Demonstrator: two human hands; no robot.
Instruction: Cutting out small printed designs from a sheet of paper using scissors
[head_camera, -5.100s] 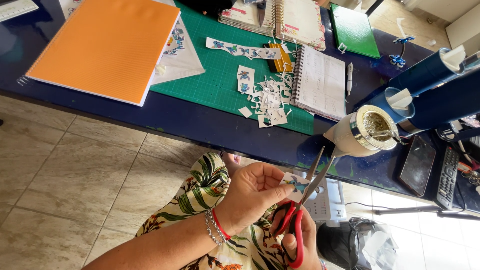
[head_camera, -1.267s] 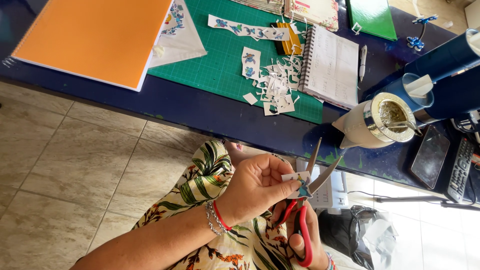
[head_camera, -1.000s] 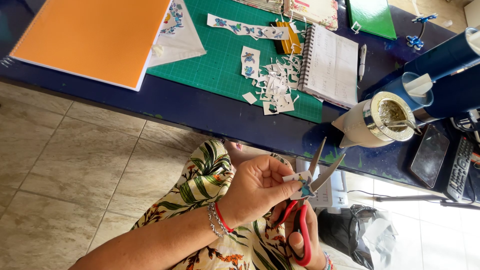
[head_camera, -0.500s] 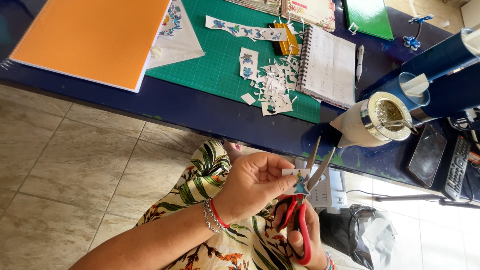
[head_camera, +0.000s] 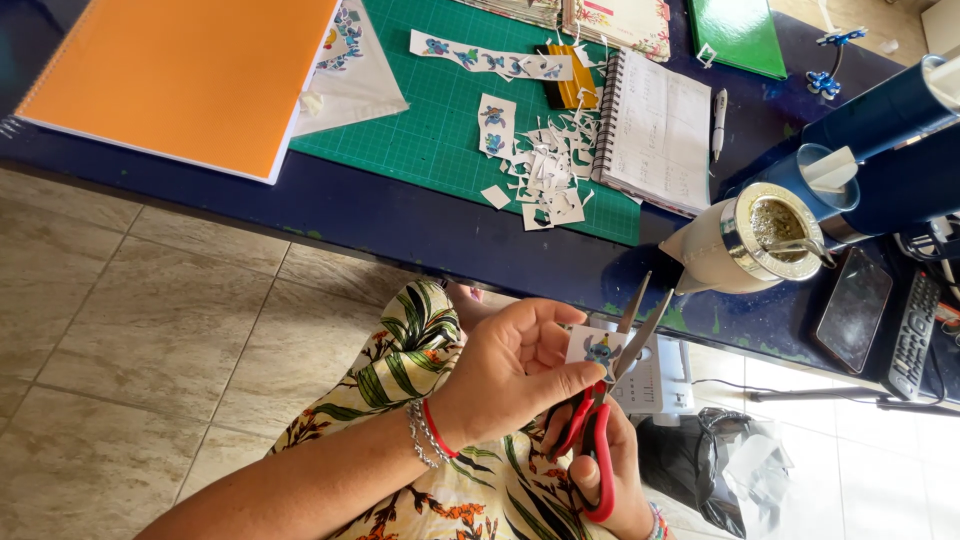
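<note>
Sticker (head_camera: 598, 349): small white paper square with a blue cartoon figure, held in the air over the lap, below the table (head_camera: 400, 225) edge, between the scissors' blades. Scissors (head_camera: 605, 400): red handles, blades partly open in a narrow V, tips pointing up toward the table. Risks, as I judge them: blades sit very close to the figure, so a slightly off angle would clip the blue print; the piece is tiny and pinched only at its edge, so it could twist or slip as the blades close; left fingertips are right beside the blades, so a nick is possible if the pinch creeps inward. Left hand (head_camera: 510, 365): curled, thumb and fingertips closed on the sticker's lower left edge, bracelets at the wrist. Right hand (head_camera: 605, 470): mostly hidden behind the left, fingers closed through the scissor handles. Further out, on the table: green mat (head_camera: 440, 130) with a pile of white scraps (head_camera: 545, 185) and a cut strip (head_camera: 490, 55) of the same blue figures; an open spiral notebook (head_camera: 655, 130) with a pen (head_camera: 718, 120) beside it; an orange pad (head_camera: 180, 75) to the left; a white cup (head_camera: 745, 240) with a metal rim near the table edge; a phone (head_camera: 855, 310) at right.
</note>
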